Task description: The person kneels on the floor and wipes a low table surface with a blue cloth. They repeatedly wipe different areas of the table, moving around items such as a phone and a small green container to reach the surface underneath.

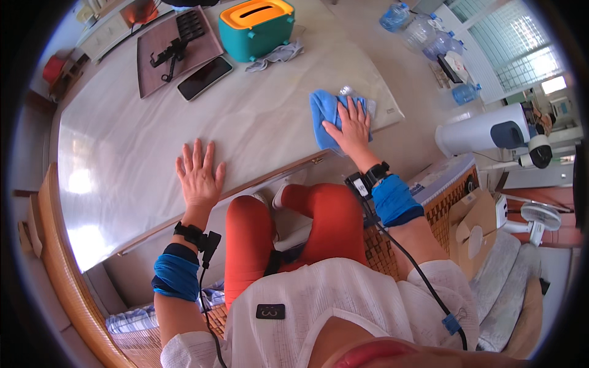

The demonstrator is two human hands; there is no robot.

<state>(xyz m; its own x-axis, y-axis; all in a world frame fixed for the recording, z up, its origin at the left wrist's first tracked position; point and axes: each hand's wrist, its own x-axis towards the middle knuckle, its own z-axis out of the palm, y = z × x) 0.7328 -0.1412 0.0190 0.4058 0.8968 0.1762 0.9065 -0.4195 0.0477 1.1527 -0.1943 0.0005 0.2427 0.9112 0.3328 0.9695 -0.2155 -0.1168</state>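
Note:
My left hand (pixel 199 178) lies flat with spread fingers near the front edge of the marble-patterned table (pixel 257 124). My right hand (pixel 352 129) rests palm down on a folded blue cloth (pixel 325 112), near the table's right corner. Its fingers are apart and do not visibly grip the cloth. A piece of clear bubble-textured plastic (pixel 371 106) sticks out beside and beneath the cloth. What lies under my right palm is hidden.
At the back are a smartphone (pixel 205 78), a brown tray (pixel 149 76) with a black stand (pixel 170 55), a green tissue box with orange lid (pixel 257 34) and a grey cloth (pixel 278 54). Right of the table stand a white cylindrical bin (pixel 478 131) and plastic bottles (pixel 419 31).

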